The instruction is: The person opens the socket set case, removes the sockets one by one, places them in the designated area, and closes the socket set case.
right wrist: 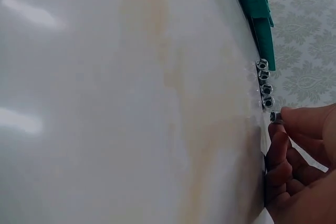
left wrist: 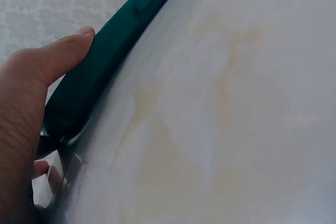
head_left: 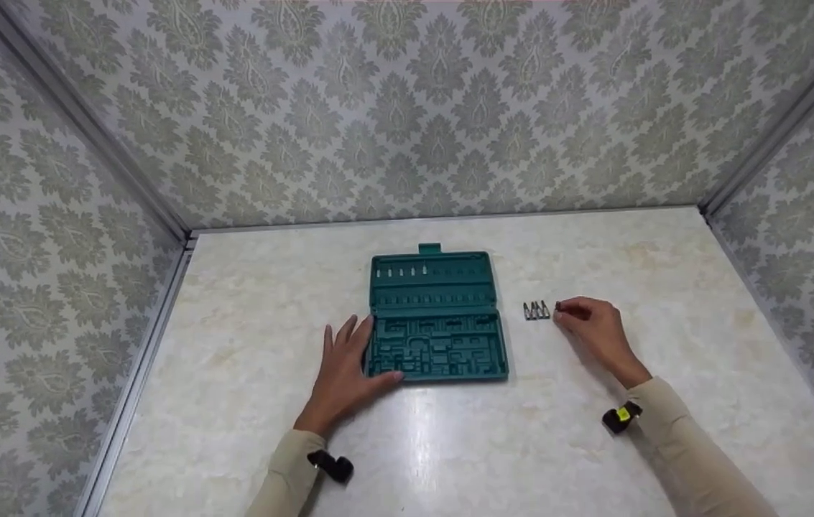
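Note:
A green plastic case (head_left: 435, 378) lies opened flat on the table, its lid half at the back and its moulded half in front. My left hand (head_left: 343, 370) rests at the case's near left corner, fingers fairly straight along the left side and the thumb (left wrist: 79, 45) on the front edge. Between thumb and forefinger, my right hand (head_left: 597, 330) pinches a small metal socket (right wrist: 275, 117) with a square hole in its end. Just left of that hand, several similar sockets (right wrist: 266, 88) stand in a short row, to the right of the case.
Several small bright pieces (head_left: 401, 272) sit along the left part of the lid's upper row. Pale marbled table (head_left: 248, 301) surrounds the case. Patterned walls (head_left: 435, 115) close off the back and both sides.

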A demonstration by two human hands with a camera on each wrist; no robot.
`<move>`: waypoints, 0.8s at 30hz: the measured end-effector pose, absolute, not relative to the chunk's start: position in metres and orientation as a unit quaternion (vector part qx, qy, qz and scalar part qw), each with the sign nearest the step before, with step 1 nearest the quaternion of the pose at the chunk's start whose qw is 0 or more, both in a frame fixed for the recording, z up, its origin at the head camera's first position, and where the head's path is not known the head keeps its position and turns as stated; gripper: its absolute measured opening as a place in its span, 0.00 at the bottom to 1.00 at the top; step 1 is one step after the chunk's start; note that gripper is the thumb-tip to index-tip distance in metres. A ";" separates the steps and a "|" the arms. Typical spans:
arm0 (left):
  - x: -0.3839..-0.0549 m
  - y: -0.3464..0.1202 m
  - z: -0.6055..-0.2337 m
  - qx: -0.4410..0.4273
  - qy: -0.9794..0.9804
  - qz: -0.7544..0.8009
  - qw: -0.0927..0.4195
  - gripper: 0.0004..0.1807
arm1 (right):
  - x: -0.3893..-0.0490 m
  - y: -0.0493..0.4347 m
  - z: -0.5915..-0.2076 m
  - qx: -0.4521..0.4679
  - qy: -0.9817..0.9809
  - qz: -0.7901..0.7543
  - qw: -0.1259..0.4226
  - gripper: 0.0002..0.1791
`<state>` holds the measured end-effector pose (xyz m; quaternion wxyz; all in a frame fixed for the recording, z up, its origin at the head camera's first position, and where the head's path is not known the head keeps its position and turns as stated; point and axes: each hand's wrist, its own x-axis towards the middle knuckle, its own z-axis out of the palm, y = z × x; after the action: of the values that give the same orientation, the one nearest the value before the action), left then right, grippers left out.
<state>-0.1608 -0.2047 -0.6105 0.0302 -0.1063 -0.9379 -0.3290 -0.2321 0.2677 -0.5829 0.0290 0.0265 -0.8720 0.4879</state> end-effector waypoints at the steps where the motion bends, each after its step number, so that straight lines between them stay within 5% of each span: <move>1: -0.161 -0.205 -0.611 -0.106 -0.938 -0.328 0.029 0.68 | -0.232 0.268 -0.583 0.026 -0.874 0.485 0.031 0.15; 24: -0.159 -0.205 -0.612 -0.093 -0.936 -0.338 0.026 0.67 | -0.236 0.255 -0.589 0.013 -0.893 0.443 0.077 0.06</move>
<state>-0.1588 -0.2045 -0.6120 0.0257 -0.0932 -0.9363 -0.3376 -0.2364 0.2550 -0.5894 0.0771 0.0131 -0.8930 0.4432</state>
